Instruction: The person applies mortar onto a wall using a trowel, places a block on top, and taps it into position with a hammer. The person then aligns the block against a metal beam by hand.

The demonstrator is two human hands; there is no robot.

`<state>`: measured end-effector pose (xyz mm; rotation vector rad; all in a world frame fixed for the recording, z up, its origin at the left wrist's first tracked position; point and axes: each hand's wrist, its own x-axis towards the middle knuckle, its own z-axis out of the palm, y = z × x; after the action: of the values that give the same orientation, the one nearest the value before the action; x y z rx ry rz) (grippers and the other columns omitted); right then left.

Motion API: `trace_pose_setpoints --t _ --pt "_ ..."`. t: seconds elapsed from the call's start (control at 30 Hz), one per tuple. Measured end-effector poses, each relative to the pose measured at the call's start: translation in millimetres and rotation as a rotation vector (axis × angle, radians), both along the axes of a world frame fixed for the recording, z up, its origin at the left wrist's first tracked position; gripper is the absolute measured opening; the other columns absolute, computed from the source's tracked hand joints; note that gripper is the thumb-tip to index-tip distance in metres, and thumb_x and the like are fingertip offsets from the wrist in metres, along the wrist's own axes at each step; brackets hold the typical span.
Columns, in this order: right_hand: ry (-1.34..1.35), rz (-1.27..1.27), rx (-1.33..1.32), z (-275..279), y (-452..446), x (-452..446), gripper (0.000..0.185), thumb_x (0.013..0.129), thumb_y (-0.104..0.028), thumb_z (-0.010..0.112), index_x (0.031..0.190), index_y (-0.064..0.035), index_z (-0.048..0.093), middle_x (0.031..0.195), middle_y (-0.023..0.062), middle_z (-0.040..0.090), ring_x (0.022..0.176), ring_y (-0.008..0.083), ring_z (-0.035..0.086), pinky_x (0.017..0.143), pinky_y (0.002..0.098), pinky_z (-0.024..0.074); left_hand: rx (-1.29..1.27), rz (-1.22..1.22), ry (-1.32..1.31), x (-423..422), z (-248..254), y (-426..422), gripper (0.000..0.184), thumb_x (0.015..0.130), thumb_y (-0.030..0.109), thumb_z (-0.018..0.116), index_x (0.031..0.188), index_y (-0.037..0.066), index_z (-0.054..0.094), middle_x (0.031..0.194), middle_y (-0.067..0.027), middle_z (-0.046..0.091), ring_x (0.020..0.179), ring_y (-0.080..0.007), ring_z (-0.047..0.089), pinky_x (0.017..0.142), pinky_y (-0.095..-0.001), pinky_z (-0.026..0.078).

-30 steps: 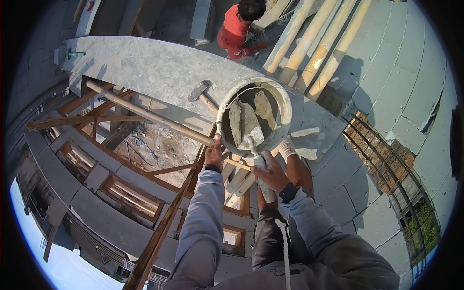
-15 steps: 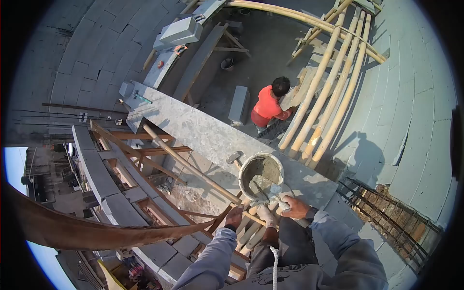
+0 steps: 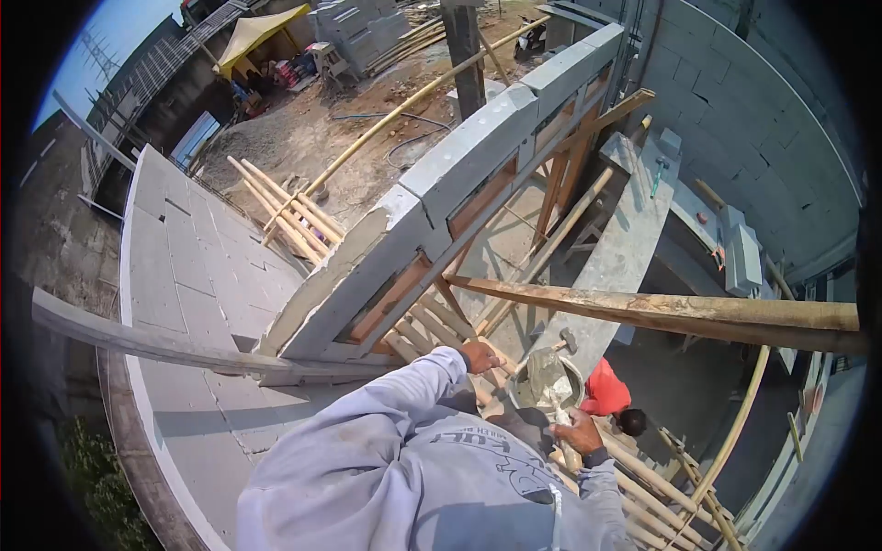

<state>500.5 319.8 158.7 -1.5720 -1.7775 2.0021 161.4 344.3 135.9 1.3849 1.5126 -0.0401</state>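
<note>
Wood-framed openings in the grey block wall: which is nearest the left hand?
The lowest opening in view, closest to the left hand; the others sit higher, farther along the wall.

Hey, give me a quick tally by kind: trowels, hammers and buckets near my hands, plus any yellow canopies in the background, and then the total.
Trowel: 1, in your right hand
Hammer: 1
Bucket: 1
Yellow canopy: 1
Total: 4
</note>
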Motion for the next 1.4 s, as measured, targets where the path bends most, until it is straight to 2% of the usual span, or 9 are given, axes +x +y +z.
trace_pose_setpoints --t 0.2,0.47,0.57,0.63,0.77,0.9,1.03,1.27,1.4 --pt "0.134 0.336 0.065 37 70 -136 0.035 0.071 -0.019 0.069 0.096 0.0008 0.056 0.077 0.0045 0.058 0.069 0.0115 0.054 0.063 0.0269 0.0442 0.144 0.74 -0.031 -98 -54 -115 0.053 0.085 0.052 0.048 0.098 0.002 0.064 0.095 -0.022 0.062 0.092 -0.0375 0.058 0.079 -0.0428 0.043" --pt "0.281 0.679 -0.04 97 90 -363 0.043 0.076 -0.015 0.068 0.112 -0.0028 0.047 0.083 0.0099 0.059 0.065 0.0184 0.061 0.063 0.0307 0.0503 -0.129 1.118 0.167 -151 -72 -247 0.047 0.085 0.046 0.046 0.096 0.004 0.065 0.102 -0.0242 0.06 0.098 -0.0374 0.056 0.085 -0.0437 0.042" --pt "0.507 0.972 0.535 87 68 -439 0.047 0.075 -0.017 0.067 0.114 -0.0047 0.045 0.088 0.0162 0.061 0.07 0.0296 0.062 0.067 0.0375 0.0493 -0.07 1.328 0.165 -158 -95 -267 0.049 0.086 0.045 0.043 0.089 0.001 0.065 0.093 -0.0219 0.062 0.091 -0.0356 0.058 0.079 -0.0425 0.043" --pt "0.458 1.113 0.543 108 45 -488 0.047 0.074 -0.017 0.066 0.114 -0.0045 0.045 0.092 0.0193 0.06 0.078 0.0356 0.06 0.071 0.0411 0.0476 -0.1 1.522 0.057 -171 -126 -279 0.044 0.087 0.041 0.044 0.09 0.002 0.064 0.089 -0.0192 0.064 0.082 -0.0293 0.06 0.071 -0.0399 0.044" --pt "0.556 1.294 0.638 96 -2 -572 0.047 0.074 -0.018 0.064 0.116 -0.005 0.045 0.099 0.0233 0.059 0.091 0.0418 0.055 0.077 0.0453 0.0445 0.093 1.281 0.497 -188 -197 -311 0.041 0.086 0.039 0.049 0.098 0.001 0.058 0.08 -0.0165 0.061 0.079 -0.03 0.06 0.066 -0.0395 0.044" --pt "0.66 1.367 0.76 63 -45 -628 0.047 0.072 -0.016 0.063 0.113 -0.0065 0.043 0.089 0.0206 0.059 0.084 0.0389 0.058 0.072 0.0461 0.0462 -0.003 1.499 0.411 -202 -170 -325 0.044 0.085 0.04 0.05 0.095 -0.002 0.059 0.086 -0.0185 0.063 0.08 -0.0325 0.059 0.072 -0.0378 0.045" --pt "0.597 1.507 0.804 44 -63 -652 0.052 0.069 -0.015 0.066 0.116 -0.0068 0.043 0.094 0.0193 0.057 0.086 0.0384 0.058 0.073 0.0453 0.0469 0.051 1.973 0.166 -198 -124 -336 0.047 0.085 0.046 0.052 0.092 0.0 0.06 0.081 -0.0092 0.064 0.076 -0.0195 0.06 0.063 -0.0317 0.043" --pt "0.468 1.632 0.875 39 -70 -655 0.061 0.065 -0.014 0.07 0.118 -0.0072 0.041 0.098 0.0189 0.054 0.088 0.0366 0.059 0.073 0.0454 0.0475 0.426 2.637 -0.233 -221 -74 -320 0.05 0.086 0.05 0.05 0.108 0.006 0.059 0.096 -0.0093 0.065 0.082 -0.0169 0.061 0.061 -0.0234 0.04" --pt "0.422 1.653 0.85 38 -70 -658 0.064 0.065 -0.014 0.07 0.121 -0.0067 0.04 0.096 0.018 0.054 0.088 0.0361 0.059 0.072 0.0455 0.0477 0.467 2.609 -0.224 -238 -99 -340 0.052 0.085 0.04 0.053 0.116 -0.002 0.052 0.106 -0.015 0.062 0.091 -0.0218 0.062 0.07 -0.0244 0.043"
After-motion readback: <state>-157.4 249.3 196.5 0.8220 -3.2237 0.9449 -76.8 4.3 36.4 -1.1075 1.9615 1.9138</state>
